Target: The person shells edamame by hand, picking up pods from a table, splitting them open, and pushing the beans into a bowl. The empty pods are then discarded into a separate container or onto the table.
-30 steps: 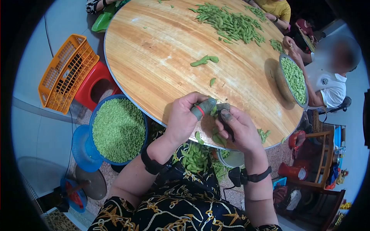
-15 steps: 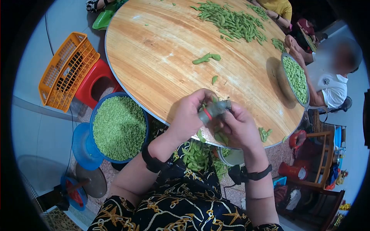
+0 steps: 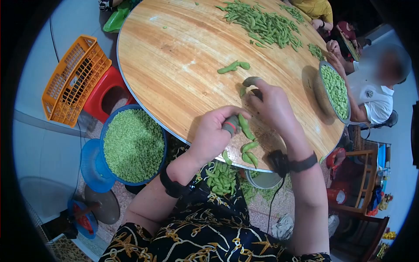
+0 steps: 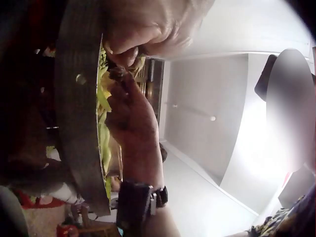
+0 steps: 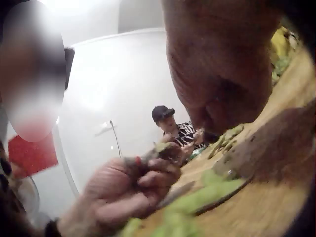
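In the head view my left hand (image 3: 211, 135) is curled near the table's edge, a red band round one grey-covered finger. A green pod (image 3: 245, 126) is at its fingertips, which seem to pinch it. Farther in, my right hand (image 3: 275, 105) reaches over the table, forefinger and thumb apart around a small pod (image 3: 242, 91) that it does not visibly grip. Two or three pods (image 3: 249, 147) lie just below the left fingertips. The right wrist view shows the curled left hand (image 5: 133, 190) with a bit of green at its tips; the right hand (image 5: 222, 69) is above.
On the round table (image 3: 174, 87) lie a joined pod pair (image 3: 233, 67) and a large pod heap (image 3: 262, 26). A bowl of shelled beans (image 3: 335, 89) stands by a seated person. Left of the table are a blue tub of beans (image 3: 133, 146), red stool (image 3: 94, 102) and orange basket (image 3: 76, 83).
My right hand has parted from the left and moved up and away over the table toward the small pod. The left hand has stayed near the edge, now with a pod showing at its fingertips.
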`<action>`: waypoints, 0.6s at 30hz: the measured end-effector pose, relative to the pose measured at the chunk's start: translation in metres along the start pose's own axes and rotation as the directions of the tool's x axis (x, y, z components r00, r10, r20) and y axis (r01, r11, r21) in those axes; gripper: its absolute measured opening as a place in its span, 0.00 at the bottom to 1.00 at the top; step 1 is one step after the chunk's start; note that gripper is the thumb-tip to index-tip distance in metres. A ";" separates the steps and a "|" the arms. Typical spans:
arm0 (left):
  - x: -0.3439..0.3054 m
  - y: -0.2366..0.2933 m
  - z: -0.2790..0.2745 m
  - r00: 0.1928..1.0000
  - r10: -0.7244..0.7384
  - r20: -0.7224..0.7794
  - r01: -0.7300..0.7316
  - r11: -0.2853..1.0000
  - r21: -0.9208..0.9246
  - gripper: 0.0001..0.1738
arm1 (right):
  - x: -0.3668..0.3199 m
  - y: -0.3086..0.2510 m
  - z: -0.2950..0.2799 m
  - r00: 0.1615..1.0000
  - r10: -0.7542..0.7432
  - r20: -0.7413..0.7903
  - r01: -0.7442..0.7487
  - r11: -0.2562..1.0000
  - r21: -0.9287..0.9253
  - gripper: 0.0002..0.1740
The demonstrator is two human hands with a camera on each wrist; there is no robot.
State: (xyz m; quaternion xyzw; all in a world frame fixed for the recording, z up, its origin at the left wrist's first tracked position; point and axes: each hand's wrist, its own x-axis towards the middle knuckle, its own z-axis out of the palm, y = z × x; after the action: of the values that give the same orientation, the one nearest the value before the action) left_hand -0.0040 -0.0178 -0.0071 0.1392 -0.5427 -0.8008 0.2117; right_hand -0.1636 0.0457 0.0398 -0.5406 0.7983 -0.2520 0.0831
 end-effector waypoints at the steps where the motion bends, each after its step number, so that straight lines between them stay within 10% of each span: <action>1: 0.000 0.002 0.001 0.996 -0.020 0.087 0.018 1.000 0.025 0.17 | 0.005 -0.003 -0.001 0.998 -0.034 0.052 0.045 0.967 -0.249 0.10; 6: -0.001 0.011 0.002 0.989 -0.033 0.146 0.006 0.984 0.178 0.15 | 0.009 0.012 0.009 0.995 -0.055 0.078 0.066 0.986 -0.156 0.11; 9: -0.001 0.008 -0.001 0.984 -0.004 0.176 -0.047 0.958 0.282 0.12 | -0.006 0.022 0.006 0.995 0.043 0.093 -0.072 0.940 0.332 0.10; 11: 0.000 0.007 0.001 0.983 -0.005 0.182 -0.056 0.943 0.328 0.11 | -0.020 0.011 -0.008 0.905 0.291 0.311 -0.423 0.534 0.732 0.08; 13: -0.001 0.008 0.008 1.000 -0.017 -0.011 0.018 0.993 0.119 0.10 | -0.034 0.010 -0.013 0.893 0.275 0.357 -0.445 0.418 0.792 0.08; 18: -0.001 0.007 0.004 0.999 -0.011 0.054 0.019 0.989 -0.148 0.13 | -0.056 -0.003 -0.005 0.814 0.111 0.570 -0.560 -0.110 0.821 0.08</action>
State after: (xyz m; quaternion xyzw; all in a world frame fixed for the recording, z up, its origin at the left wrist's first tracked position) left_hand -0.0041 -0.0165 0.0005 0.1060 -0.4858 -0.8440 0.2011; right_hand -0.1410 0.0970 0.0377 -0.1256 0.4674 -0.6124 0.6251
